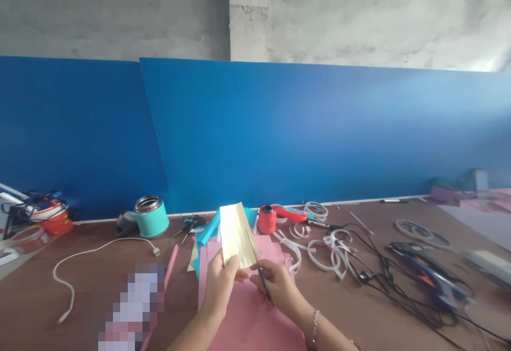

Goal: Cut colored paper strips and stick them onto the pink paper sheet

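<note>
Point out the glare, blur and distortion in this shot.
Head view: glare whitens the yellow paper; a pale sheen lies across the blue partition; the glue gun looks smeared; a mosaic hides something at lower left.

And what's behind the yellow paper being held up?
Blue sheets show past both sides of the yellow paper, and pink paper spreads below it. The part directly behind is covered, so how they overlap there can't be told.
</note>
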The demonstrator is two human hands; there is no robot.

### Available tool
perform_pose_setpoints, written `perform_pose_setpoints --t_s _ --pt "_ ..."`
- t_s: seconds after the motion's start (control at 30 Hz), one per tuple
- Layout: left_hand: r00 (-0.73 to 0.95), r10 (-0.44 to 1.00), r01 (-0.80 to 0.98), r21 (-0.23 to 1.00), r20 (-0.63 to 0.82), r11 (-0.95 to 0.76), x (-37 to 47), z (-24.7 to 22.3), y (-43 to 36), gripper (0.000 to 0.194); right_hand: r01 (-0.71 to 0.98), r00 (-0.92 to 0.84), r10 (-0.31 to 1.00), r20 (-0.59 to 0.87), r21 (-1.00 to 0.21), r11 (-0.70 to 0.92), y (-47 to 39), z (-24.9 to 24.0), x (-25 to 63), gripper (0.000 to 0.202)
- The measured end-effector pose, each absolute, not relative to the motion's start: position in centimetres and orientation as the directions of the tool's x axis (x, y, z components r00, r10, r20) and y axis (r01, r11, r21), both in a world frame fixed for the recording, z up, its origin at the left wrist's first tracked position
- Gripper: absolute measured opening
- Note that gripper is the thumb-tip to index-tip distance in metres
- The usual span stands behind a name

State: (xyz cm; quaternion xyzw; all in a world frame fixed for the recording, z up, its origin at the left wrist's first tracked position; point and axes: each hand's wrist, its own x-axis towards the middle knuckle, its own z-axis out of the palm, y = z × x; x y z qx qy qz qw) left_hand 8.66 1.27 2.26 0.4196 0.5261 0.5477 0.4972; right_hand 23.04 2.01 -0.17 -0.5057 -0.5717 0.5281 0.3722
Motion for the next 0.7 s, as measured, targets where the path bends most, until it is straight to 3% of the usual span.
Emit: perform_pose_setpoints --t_s 0.47,0.7 --pt "-0.147 0.987 -0.127 0.991 -0.059 0.04 9.38 3.11 0.54 0.032 0.093 -0.276 0.961 -0.031 -0.996 -0.005 1.96 -0.01 23.16 0.022" --pt "-0.161 0.985 -0.132 0.99 -0.067 0.045 9.35 3.05 0.63 0.029 0.134 -0.245 0.969 -0.044 -0.991 -0.011 2.14 -0.5 23.23 0.019"
